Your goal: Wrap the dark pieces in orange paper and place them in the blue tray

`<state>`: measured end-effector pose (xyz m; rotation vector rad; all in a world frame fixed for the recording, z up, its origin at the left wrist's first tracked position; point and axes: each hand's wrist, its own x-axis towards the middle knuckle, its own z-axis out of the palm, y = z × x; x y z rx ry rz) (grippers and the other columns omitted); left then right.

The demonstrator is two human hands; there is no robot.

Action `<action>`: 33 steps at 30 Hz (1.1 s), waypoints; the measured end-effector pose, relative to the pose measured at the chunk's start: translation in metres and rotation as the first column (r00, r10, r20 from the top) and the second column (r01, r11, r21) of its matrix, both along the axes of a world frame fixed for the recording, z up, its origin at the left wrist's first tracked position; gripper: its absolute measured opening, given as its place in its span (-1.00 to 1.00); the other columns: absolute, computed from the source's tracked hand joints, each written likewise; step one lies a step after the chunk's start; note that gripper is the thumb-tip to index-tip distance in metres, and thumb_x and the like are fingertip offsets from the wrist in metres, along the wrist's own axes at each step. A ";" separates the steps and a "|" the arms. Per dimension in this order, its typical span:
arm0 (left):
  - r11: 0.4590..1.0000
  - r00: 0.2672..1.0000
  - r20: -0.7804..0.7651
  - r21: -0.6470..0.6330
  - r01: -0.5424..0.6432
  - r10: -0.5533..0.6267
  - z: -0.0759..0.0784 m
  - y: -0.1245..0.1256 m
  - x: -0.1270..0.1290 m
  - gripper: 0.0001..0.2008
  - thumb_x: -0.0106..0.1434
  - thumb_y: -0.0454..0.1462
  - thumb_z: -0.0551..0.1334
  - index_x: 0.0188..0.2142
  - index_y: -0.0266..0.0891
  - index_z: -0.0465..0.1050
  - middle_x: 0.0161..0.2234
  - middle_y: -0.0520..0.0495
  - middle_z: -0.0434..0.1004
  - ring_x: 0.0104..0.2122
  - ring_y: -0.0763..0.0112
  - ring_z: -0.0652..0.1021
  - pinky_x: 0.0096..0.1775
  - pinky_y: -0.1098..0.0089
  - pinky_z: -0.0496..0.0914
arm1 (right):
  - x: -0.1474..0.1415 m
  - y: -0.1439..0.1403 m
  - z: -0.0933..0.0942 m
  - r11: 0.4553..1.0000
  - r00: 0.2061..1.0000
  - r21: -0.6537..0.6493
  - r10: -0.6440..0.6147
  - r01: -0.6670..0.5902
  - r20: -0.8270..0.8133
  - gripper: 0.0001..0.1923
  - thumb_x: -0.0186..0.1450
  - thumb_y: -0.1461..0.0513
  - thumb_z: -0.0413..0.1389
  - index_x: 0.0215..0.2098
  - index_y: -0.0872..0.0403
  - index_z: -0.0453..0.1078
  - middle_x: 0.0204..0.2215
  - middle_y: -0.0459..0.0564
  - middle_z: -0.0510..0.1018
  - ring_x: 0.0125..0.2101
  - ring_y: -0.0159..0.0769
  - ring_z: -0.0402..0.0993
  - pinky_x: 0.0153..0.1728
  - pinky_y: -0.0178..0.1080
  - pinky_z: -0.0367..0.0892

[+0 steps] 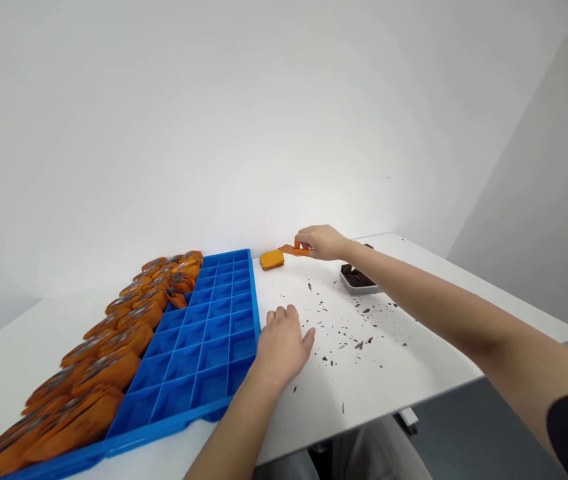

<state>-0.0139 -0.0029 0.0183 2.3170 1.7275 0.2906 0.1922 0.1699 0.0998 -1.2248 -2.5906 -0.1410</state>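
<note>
Fingers of the right hand (320,241) are pinching a thin flat orange pouch (294,250) by its edge, just above the white table (414,360), at one o'clock from the blue plastic grid tray (204,333). It is looking light and soft, probably bending easily, so holding at the edge seam seems good. The left hand (281,343) is resting flat and spread at the tray's three o'clock side, holding nothing
</note>
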 end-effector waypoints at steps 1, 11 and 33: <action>1.000 0.999 0.032 0.010 -0.003 0.003 -0.001 0.001 0.000 -0.65 0.41 -0.07 0.15 0.05 -0.23 0.36 0.01 -0.32 0.53 0.09 -0.09 0.50 0.03 0.09 0.41 | 0.009 -0.011 0.001 1.000 0.999 -0.005 0.010 -0.010 -0.032 -0.80 0.45 0.12 0.10 -0.11 0.02 0.51 -0.16 0.02 0.64 -0.23 -0.26 0.45 -0.29 -0.23 0.12; 0.977 0.867 0.498 0.194 -0.088 -0.021 0.024 0.012 -0.005 -0.42 0.46 0.09 0.07 0.27 -0.17 0.03 0.19 -0.32 0.32 0.03 0.06 0.58 -0.03 0.00 0.51 | 0.034 -0.090 -0.026 0.924 0.773 -0.172 0.172 -0.342 -0.611 -0.77 0.43 0.07 0.19 -0.25 0.05 0.47 -0.36 -0.08 0.61 -0.41 -0.41 0.52 -0.38 -0.31 0.36; 0.844 0.741 0.425 0.390 0.369 -0.521 0.053 0.029 -0.014 -0.78 0.43 -0.21 0.29 -0.03 0.15 0.68 -0.08 -0.02 0.65 -0.17 0.21 0.65 -0.24 0.25 0.58 | 0.024 -0.112 -0.072 0.807 0.450 -0.121 0.192 -0.579 -0.872 -0.84 0.39 0.10 0.29 -0.20 0.02 0.54 -0.25 -0.04 0.52 -0.26 -0.37 0.55 -0.37 -0.31 0.58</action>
